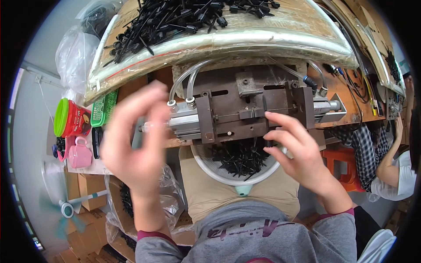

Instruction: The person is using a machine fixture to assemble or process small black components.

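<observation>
A thin black plastic part point(265, 104) stands lengthwise across the clamping block point(250, 113) of a dark metal fixture point(228, 96). The fingers of my right hand point(298, 151) are closed on this part at the block's right side; its thicker lower end shows by my fingertips. My left hand point(131, 140) is raised left of the fixture, in front of a silver air cylinder point(184, 123). Motion smears its fingers, so whether it holds anything is unclear. Below the fixture, a white basket point(206, 172) on my lap holds many similar black parts point(241, 158).
A plastic-wrapped board point(280, 33) bears a heap of black parts point(175, 22) beyond the fixture. Clear air hoses point(189, 83) loop over its left side. At left are a red tub point(78, 120), pink mug point(80, 153) and fan point(67, 209). Another person point(394, 171) sits at right.
</observation>
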A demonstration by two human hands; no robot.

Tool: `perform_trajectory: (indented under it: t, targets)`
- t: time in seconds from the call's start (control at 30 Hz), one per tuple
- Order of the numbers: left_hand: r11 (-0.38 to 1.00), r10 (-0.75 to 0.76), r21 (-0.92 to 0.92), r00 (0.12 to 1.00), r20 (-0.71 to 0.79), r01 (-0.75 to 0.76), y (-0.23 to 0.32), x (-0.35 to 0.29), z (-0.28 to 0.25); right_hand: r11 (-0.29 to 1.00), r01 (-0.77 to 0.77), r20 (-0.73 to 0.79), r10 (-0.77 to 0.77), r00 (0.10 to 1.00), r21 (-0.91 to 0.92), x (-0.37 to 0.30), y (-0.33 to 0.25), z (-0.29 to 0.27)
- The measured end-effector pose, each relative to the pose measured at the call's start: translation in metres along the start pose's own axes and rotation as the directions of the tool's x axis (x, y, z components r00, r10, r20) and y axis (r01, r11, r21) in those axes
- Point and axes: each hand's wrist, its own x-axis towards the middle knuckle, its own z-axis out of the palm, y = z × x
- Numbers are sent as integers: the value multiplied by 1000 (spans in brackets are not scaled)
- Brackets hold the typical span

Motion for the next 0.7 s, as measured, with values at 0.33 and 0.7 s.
perform_trajectory:
  t: [0.33,0.7]
  targets:
    - [850,-452,271,890,-62,451,-158,131,-43,934,156,49,-148,988,-321,13,-6,25]
    - [820,-572,167,776,268,547,-175,195,47,975,81,45,-73,996,-208,15,-11,19]
